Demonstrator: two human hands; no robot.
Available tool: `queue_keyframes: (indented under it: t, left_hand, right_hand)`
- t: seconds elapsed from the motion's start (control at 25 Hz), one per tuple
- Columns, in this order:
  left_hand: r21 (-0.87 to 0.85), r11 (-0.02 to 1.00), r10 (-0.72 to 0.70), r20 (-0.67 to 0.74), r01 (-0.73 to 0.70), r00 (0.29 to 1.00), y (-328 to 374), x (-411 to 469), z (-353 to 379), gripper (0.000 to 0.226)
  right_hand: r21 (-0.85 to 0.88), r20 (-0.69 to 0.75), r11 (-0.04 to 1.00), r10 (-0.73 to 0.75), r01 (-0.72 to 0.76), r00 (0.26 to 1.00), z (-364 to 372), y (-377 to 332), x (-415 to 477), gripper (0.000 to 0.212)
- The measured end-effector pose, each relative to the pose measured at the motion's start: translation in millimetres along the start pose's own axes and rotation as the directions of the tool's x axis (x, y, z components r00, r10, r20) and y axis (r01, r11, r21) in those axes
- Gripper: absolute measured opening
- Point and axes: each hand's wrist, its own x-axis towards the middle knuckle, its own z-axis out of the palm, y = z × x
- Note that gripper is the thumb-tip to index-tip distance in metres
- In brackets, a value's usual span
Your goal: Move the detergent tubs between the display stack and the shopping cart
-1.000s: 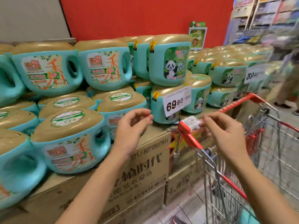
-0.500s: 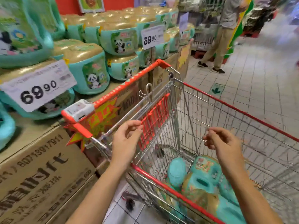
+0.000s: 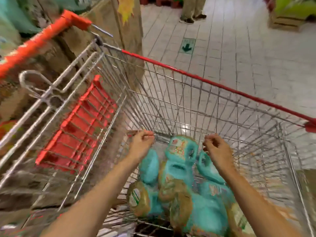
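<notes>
Detergent tubs [image 3: 179, 168] lie jumbled in the bottom of the shopping cart [image 3: 213, 84]. They have teal bodies and gold-brown lids, and they are tipped on their sides and lean against one another. One stands higher in the middle with its handle hole facing you.

Both your arms reach down into the basket. Your left hand [image 3: 142, 145] hangs above the left side of the pile, close to the wire of the far wall. Its fingers are loosely curled and grip nothing, though blur hides whether a fingertip brushes the wire. Your right hand [image 3: 218, 149] hovers just right of the tallest tub, also loosely curled and empty, apart from the plastic below it.

The cart's red seat flap [image 3: 80, 127] lies folded against the wire on your left, below the orange-red push handle [image 3: 39, 41]. Beyond the handle, at the upper left edge, the display stack [image 3: 15, 17] is only a smeared teal patch above brown cardboard boxes [image 3: 131, 40].

Pale floor tiles [image 3: 239, 48] stretch ahead, marked with a green arrow sticker [image 3: 186, 46] — past it, another person's legs and dark shoes [image 3: 191, 14] stand at the top of the view.
</notes>
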Motion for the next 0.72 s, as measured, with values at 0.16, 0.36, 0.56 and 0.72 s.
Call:
queue_keyframes:
  t: [0.16,0.36,0.56,0.72]
  left_hand:
    - [0.115,0.99,-0.098,0.087,0.088,0.991,-42.8,66.5,46.1,0.012]
    - [0.233,0.946,-0.261,0.135,0.226,0.956,-113.0,127.9,85.5,0.032]
    - [0.256,0.899,-0.406,0.183,0.355,0.895,-170.1,182.4,118.2,0.027]
    - [0.251,0.848,-0.523,0.252,0.467,0.814,-202.2,206.4,152.0,0.04]
  right_hand:
    - [-0.231,-0.032,0.966,0.112,-0.117,0.993,23.7,71.5,34.2,0.015]
    - [-0.313,-0.01,0.908,0.29,-0.279,0.957,58.6,145.8,62.8,0.027]
    - [-0.331,0.019,0.855,0.43,-0.4,0.903,85.1,192.8,95.4,0.038]
    - [-0.289,0.094,0.834,0.513,-0.47,0.853,99.0,222.7,105.7,0.042]
